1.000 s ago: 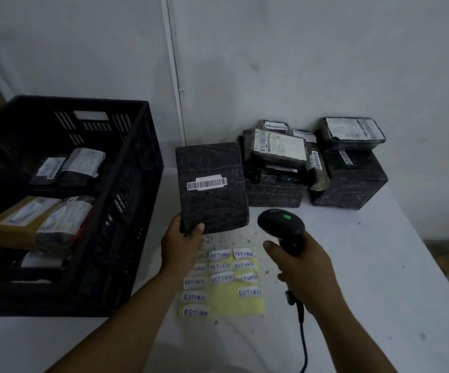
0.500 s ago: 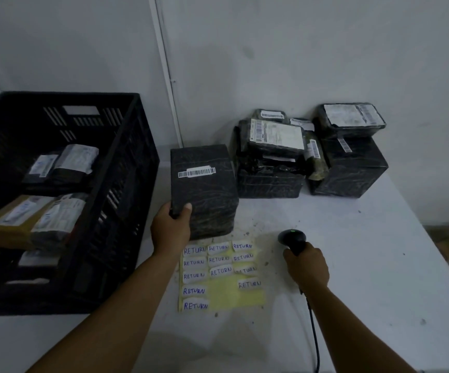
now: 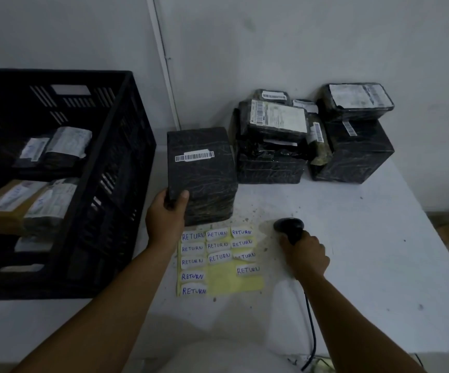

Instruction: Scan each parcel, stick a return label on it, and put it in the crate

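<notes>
**Black-wrapped parcel: no return label on it yet**

Black parcel [image 3: 201,176] stands on bench [image 3: 366,251], left hand [image 3: 165,219] gripping its lower corner. Right hand [image 3: 305,255] curled round scanner [image 3: 289,228]. Label sheet [image 3: 218,261] just below. Crate [image 3: 121,162] holds several; a pile [image 3: 312,135] remains.

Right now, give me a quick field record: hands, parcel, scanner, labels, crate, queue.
left hand: grips the black parcel at its lower left corner
parcel: barcode sticker faces up, no return label seen on it
right hand: holds the scanner low at the table
label sheet: yellow, flat on the table, several RETURN labels left
crate: black, left of the parcel, several parcels inside
queue: stack of parcels against the wall
</notes>
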Tool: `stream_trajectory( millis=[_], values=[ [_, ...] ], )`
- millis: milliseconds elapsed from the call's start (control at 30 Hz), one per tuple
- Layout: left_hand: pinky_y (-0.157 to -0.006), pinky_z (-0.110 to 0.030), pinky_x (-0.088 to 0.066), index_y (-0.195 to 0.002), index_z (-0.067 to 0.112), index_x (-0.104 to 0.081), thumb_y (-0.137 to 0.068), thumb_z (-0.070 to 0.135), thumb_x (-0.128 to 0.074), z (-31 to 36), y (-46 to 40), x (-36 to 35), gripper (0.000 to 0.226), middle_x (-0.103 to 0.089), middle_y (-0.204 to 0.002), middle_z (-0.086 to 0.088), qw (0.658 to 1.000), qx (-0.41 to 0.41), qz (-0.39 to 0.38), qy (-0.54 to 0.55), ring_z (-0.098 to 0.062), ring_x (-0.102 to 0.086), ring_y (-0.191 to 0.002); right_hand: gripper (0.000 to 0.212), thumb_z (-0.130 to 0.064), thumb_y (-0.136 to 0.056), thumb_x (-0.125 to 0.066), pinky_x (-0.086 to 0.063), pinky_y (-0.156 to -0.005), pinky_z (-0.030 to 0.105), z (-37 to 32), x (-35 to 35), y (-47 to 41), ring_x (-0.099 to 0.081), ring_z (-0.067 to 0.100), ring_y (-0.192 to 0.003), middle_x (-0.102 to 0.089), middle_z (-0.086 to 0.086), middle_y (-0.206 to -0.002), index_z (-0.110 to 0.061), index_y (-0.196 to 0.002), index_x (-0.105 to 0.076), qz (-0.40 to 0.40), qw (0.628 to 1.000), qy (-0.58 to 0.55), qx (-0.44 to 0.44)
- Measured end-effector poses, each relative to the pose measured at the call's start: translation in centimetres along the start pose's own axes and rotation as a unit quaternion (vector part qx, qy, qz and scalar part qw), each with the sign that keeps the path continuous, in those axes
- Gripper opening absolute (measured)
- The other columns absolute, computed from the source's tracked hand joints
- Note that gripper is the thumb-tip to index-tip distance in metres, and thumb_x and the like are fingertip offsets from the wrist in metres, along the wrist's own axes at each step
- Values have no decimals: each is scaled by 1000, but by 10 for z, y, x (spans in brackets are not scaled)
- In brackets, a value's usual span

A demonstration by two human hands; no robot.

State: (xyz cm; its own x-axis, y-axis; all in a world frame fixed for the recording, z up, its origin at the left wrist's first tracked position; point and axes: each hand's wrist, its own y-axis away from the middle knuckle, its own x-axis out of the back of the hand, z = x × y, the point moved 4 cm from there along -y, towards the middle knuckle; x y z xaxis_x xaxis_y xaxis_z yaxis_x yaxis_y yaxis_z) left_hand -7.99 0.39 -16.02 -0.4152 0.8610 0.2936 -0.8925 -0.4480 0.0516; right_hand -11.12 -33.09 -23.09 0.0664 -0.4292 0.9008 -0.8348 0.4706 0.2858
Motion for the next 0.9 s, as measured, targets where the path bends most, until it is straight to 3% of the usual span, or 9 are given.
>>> stream_trajectory(
  millis=[133,233,367,467,667,767,900],
  values=[
    [-98,-43,-52,-137,19,-52,-84,51,-71,-13,4,2,64,-63,-127,0,1000,15,10,6,-16,-62,-113,93,-68,-79,-65,-34,-101,54,1,13,26,-39,39,-128,-44,18,-141,-15,-148,-33,120,992,-46,3],
    [-93,-34,-49,-143,17,-42,-83,55,-68,-26,17,10,75,-56,-131,-3,998,20,58,-24,-17,-56,-114,74,-57,-83,-69,-32,-102,53,-7,13,51,-36,34,-128,-43,11,-140,-22,-143,-42,184,972,-102,100],
    [-85,-30,-47,-134,18,-50,-87,27,-73,-53,42,9,53,-59,-120,-1,995,-4,50,-85,-16,-56,-107,30,-38,-87,-72,-43,-88,43,-35,-8,74,-54,30,-108,-63,5,-115,-21,-112,-70,143,949,-75,270],
    [-91,-39,-50,-126,16,-61,-88,12,-70,-75,55,3,39,-62,-119,-5,981,-22,-28,-192,-23,-56,-110,17,-33,-89,-69,-46,-82,40,-61,-31,81,-57,24,-100,-68,-1,-107,-24,-102,-74,65,940,-32,333],
    [-103,-38,-45,-124,21,-66,-88,16,-69,-98,70,-10,37,-59,-127,0,920,-83,-182,-338,-22,-44,-122,23,-32,-90,-65,-45,-81,37,-98,-70,86,-55,25,-98,-68,-2,-109,-29,-112,-73,-6,917,44,396],
    [-108,-37,-38,-129,24,-64,-87,23,-70,-104,67,-11,42,-54,-135,2,894,-92,-204,-389,-23,-42,-126,31,-27,-90,-64,-46,-79,39,-110,-80,85,-54,29,-97,-65,3,-105,-31,-119,-70,-4,901,80,427],
    [-111,-35,-33,-132,27,-62,-87,28,-70,-107,62,-13,46,-49,-140,6,886,-86,-214,-403,-21,-37,-130,33,-33,-97,-51,-43,-85,41,-115,-90,84,-48,31,-105,-58,6,-111,-32,-128,-64,-28,878,131,460]
  ],
)
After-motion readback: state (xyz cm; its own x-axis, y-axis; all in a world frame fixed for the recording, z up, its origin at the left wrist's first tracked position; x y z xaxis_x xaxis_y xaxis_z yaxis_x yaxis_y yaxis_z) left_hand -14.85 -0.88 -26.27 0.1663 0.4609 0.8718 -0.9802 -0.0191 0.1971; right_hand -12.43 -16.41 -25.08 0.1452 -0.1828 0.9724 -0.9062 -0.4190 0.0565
